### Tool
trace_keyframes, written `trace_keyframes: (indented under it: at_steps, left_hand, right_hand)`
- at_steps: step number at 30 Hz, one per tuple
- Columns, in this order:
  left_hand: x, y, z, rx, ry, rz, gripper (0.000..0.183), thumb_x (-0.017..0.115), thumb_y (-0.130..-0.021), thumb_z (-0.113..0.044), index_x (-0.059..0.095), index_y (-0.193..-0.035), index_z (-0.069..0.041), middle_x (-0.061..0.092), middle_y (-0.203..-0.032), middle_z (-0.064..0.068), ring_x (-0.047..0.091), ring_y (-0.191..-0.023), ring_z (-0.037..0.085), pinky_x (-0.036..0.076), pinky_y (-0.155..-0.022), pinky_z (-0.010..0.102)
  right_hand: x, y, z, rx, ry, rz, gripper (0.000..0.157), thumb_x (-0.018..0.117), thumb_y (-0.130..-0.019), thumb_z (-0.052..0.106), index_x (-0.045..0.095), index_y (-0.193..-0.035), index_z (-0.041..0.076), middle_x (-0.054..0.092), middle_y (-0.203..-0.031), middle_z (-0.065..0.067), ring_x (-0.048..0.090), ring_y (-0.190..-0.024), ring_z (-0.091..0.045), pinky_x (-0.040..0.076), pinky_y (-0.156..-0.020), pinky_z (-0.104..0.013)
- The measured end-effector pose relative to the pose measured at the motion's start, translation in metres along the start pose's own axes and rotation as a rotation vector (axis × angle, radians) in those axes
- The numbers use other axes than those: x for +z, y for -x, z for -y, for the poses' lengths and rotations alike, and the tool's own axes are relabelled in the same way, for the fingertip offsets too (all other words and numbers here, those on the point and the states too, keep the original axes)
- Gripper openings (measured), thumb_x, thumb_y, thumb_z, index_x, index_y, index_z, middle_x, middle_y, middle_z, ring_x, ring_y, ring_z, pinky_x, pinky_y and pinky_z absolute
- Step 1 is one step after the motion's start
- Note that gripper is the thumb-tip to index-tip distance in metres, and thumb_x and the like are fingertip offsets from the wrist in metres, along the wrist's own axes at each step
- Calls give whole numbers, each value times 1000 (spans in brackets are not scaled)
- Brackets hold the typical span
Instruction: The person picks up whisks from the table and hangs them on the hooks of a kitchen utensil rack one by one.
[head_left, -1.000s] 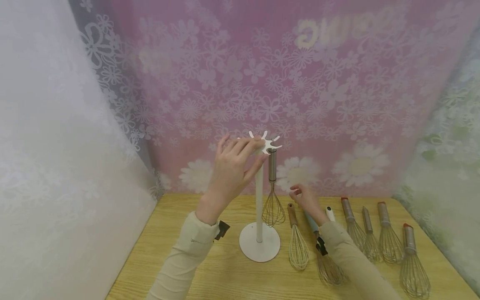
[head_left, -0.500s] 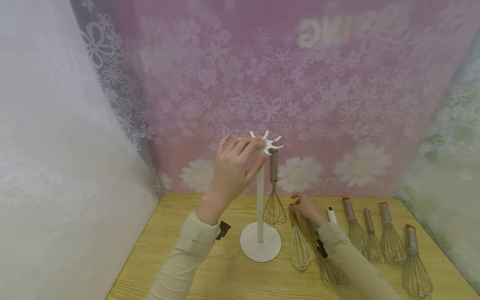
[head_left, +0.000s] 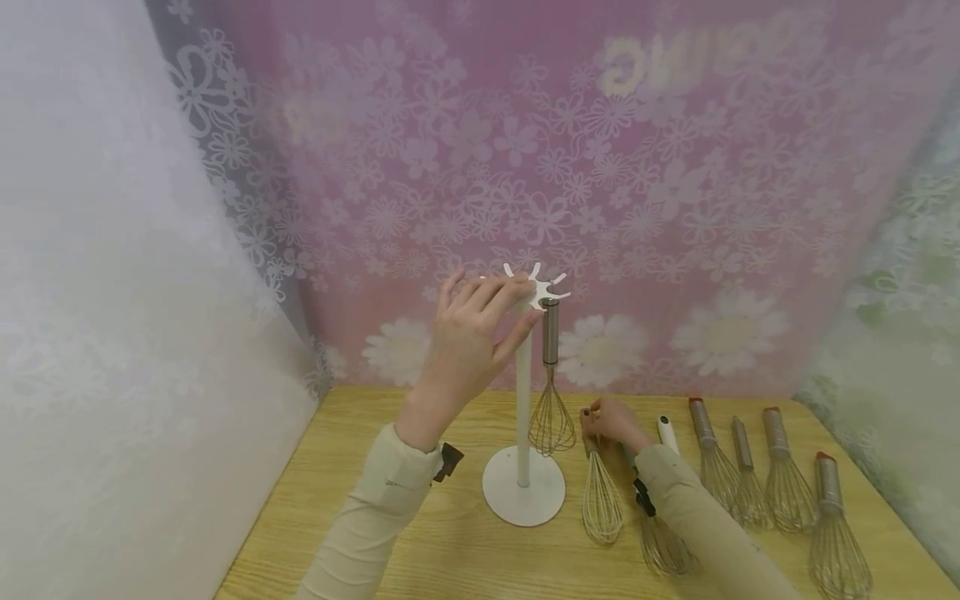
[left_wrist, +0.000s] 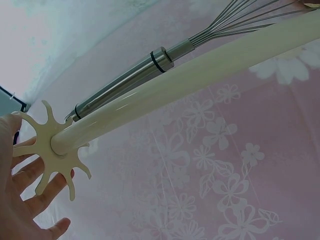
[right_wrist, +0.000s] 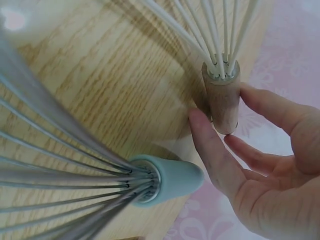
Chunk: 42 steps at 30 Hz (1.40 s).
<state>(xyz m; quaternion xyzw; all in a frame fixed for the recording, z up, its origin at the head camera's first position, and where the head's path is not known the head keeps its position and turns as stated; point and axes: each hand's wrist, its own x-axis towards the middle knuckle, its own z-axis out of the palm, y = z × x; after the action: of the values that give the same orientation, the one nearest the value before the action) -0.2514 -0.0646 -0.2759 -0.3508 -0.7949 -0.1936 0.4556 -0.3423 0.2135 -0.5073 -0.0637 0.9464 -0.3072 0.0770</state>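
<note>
My left hand (head_left: 468,333) rests on the top of a white whisk stand (head_left: 523,400), its fingers spread fairly straight over the hooked plate (left_wrist: 52,150). From one of the hooks hangs a steel whisk (head_left: 551,333), handle up. My right hand (head_left: 617,423) is at the handle end of a wooden-handled whisk (head_left: 602,500) lying on the table. In the right wrist view, thumb and fingers stand on either side of that wooden handle (right_wrist: 222,100), the thumb tip right at its edge. Beside it lies a whisk with a light blue handle (right_wrist: 170,177), partly hidden by my right arm in the head view.
On the right of the wooden table (head_left: 360,517) lie several more whisks, among them one with a white handle (head_left: 667,432) and a steel one with a red end (head_left: 828,487). A flowered pink curtain (head_left: 480,167) closes off the back.
My right hand has come down and its fingers have closed in around the wooden whisk handle. My left hand stays on the stand's top.
</note>
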Motion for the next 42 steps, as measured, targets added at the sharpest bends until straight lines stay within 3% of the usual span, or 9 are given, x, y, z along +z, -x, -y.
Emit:
trace_keyframes:
  at_steps: [11,15,24,30,37,42]
  left_hand:
    - [0,0,1,-5,7,11,30,62,-101,-37,70,-122,-16,69,-127,1,63,-113,22,25,-120,51]
    - [0,0,0,-2,2,9,31,62,-101,-37,70,-122,-16,69,-127,1,63,-113,22,25,-120,51]
    - [0,0,1,2,-5,4,31,62,-101,-37,70,-122,-16,69,-127,0,63,-112,22,25,-120,51]
    - [0,0,0,0,-4,4,31,61,-101,-37,70,-122,-16,69,-127,1,63,-112,23,25,-120,52]
    - [0,0,-1,-3,0,-2,31,62,-101,-37,69,-122,-16,69,-127,1,64,-111,23,25,-120,53]
    - [0,1,-1,-11,5,3,31,62,-101,-37,69,-123,-16,69,-127,1,64,-112,22,25,-120,53]
  right_hand:
    - [2,-2,-3,16,-22,31,66,80,-86,15,48,-132,-19,55,-129,-38,59,-111,-49,51,-93,-57]
    - [4,-2,-3,17,-26,32,68,82,-85,14,47,-133,-20,55,-128,-38,61,-106,-47,54,-90,-55]
    - [5,-2,-7,27,-120,56,70,80,-86,9,42,-137,-20,51,-131,-42,67,-80,-30,60,-65,-41]
    - [1,0,-4,39,-175,62,67,76,-88,5,39,-139,-17,56,-122,-40,66,-71,-29,60,-62,-43]
    - [-3,3,0,-65,-121,-34,55,70,-89,2,46,-135,-16,64,-108,-32,65,-80,-31,55,-69,-44]
    - [-3,6,5,-31,-155,-33,59,68,-91,4,43,-141,-12,66,-99,-25,64,-70,-27,55,-63,-43]
